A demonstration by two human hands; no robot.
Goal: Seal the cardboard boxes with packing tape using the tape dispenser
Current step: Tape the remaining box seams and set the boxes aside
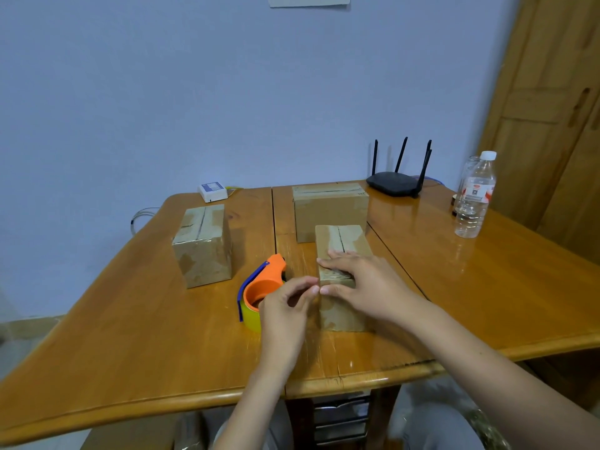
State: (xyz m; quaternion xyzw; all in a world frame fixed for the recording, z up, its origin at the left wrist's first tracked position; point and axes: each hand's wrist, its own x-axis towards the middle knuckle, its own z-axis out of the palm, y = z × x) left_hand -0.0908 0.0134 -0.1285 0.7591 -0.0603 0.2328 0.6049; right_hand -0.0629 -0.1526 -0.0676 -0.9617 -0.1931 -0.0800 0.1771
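The right hand (363,284) is pressing flat on the near cardboard box (344,274). The left hand (285,306), fingers curled, seems to be pinching tape at its corner. Next, probably smoothing; the tape dispenser (259,290) is lying just left.

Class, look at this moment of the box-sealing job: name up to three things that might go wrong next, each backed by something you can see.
1. The left hand pinches at the near box's corner; a loose tape end there, if any, might fold onto itself or stick to fingers.
2. The tape dispenser sits right beside that hand, so a wrist movement might knock it.
3. The right hand rests only on the box's near end; the box could pivot when tape is pulled.
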